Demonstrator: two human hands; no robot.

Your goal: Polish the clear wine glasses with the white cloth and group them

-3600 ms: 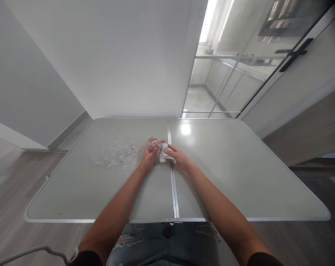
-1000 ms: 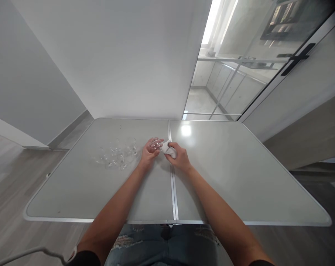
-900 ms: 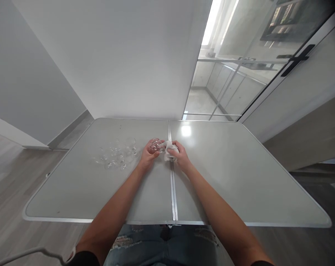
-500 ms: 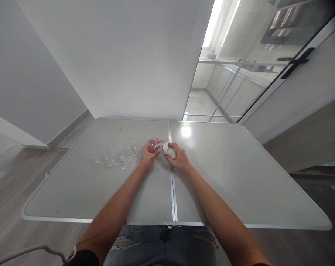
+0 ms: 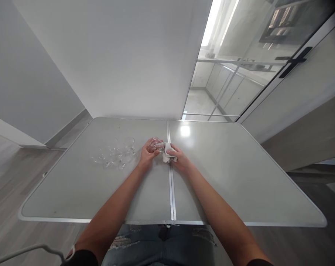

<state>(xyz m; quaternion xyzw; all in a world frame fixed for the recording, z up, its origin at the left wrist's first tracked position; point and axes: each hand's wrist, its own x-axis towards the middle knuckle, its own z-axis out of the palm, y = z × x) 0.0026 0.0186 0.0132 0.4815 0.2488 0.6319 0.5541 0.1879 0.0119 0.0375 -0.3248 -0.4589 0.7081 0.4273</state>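
Observation:
My left hand (image 5: 148, 153) is wrapped around the bowl of a clear wine glass (image 5: 155, 144), which is held on its side above the table. A crumpled white cloth (image 5: 167, 152), perhaps tissue, is pinched in my right hand (image 5: 180, 158). The cloth meets the right-hand end of the glass and hides part of it. To the left of my left hand, several clear stemmed glasses (image 5: 120, 155) are grouped close together on the table; their outlines overlap, so single ones are hard to make out.
Both hands are over a pale folding table (image 5: 225, 177) with a metal seam (image 5: 171, 184) down its middle and a metal edge. A white wall (image 5: 128, 74) rises behind it. At the right stands a glass door (image 5: 222, 81) with a black handle. A grey cable (image 5: 31, 248) runs near my left arm.
The cloth in my right hand has gone from a compact bundle to a looser, more spread shape hanging lower. My left hand keeps its hold on the wine glass.

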